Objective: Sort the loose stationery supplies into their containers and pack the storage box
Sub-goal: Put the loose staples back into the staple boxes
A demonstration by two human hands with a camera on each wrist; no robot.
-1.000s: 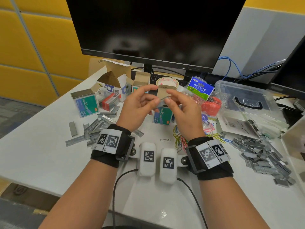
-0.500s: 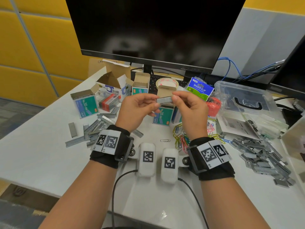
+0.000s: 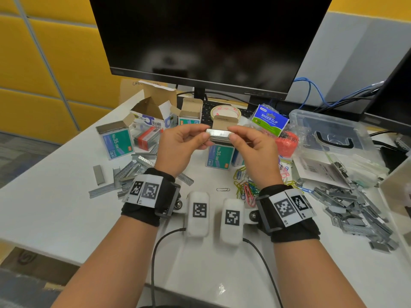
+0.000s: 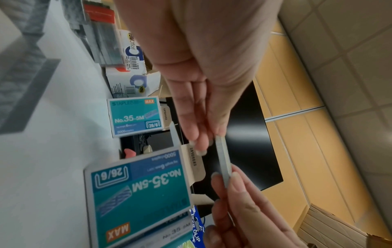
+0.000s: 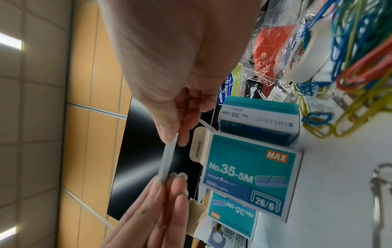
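A silver strip of staples [image 3: 218, 132] [image 4: 223, 161] [image 5: 168, 157] is held level in the air between both hands. My left hand [image 3: 205, 136] pinches its left end, my right hand [image 3: 231, 134] pinches its right end. Just below and behind the strip stands a teal staple box [image 3: 219, 155] [image 4: 140, 193] [image 5: 250, 176] with its cardboard flap [image 3: 224, 122] open. More teal staple boxes [image 3: 115, 141] [image 3: 190, 117] stand on the white table [image 3: 55, 207]. Loose staple strips lie in a left pile [image 3: 124, 176] and a right pile [image 3: 355, 207].
Coloured paper clips [image 3: 244, 185] lie under my right wrist. A clear storage box [image 3: 329, 134] sits at the back right, with a binder clip bag [image 3: 270, 118], a red item in plastic [image 3: 287, 143] and a tape roll [image 3: 225, 112]. A monitor [image 3: 206, 41] stands behind.
Both hands rose a little from in front of the open box. The staple strip, hidden in the fingers a second ago, now stretches level between the two pinches above the flap.
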